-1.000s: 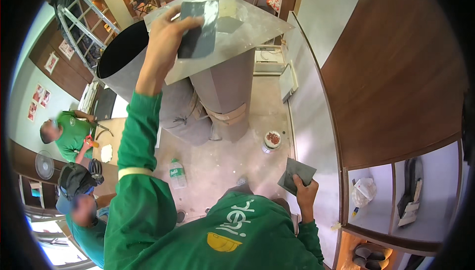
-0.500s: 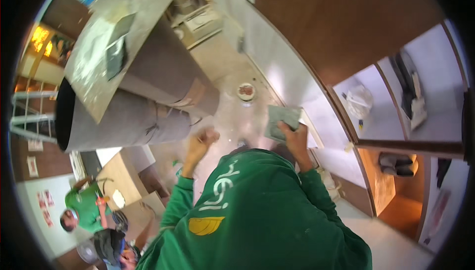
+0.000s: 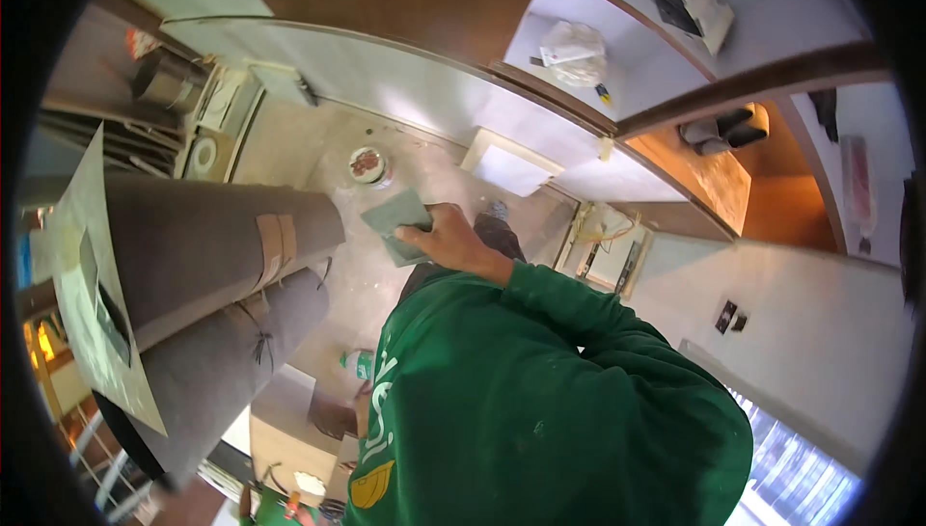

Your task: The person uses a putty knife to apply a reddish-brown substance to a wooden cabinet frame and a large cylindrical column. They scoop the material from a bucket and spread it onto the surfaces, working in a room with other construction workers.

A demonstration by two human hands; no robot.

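Note:
My right hand (image 3: pixel 453 242) grips a square grey-green sheet (image 3: pixel 394 217) that looks like sandpaper, thumb on top and the other fingers mostly out of sight beneath. Below the sheet is the dusty floor. Just beyond it stands a round white tub (image 3: pixel 367 166) with reddish-brown stuff inside. Only a sliver of my left hand (image 3: pixel 363 408) shows beside my body, and its fingers are hidden. Close to that hand lies a clear bottle with a green label (image 3: pixel 359 363).
Large grey rolls (image 3: pixel 207 251) stand at my left, topped by a board (image 3: pixel 82 280). Along the wall a white-faced panel (image 3: pixel 511 165) leans. An open cabinet at the right holds a plastic bag (image 3: pixel 576 52) and shoes (image 3: pixel 725 129). A person in green (image 3: pixel 275 514) is at the lower left.
My view has turned to the right. My right hand has brought the sheet in front of my body, toward the tub. The left hand has dropped back almost out of view.

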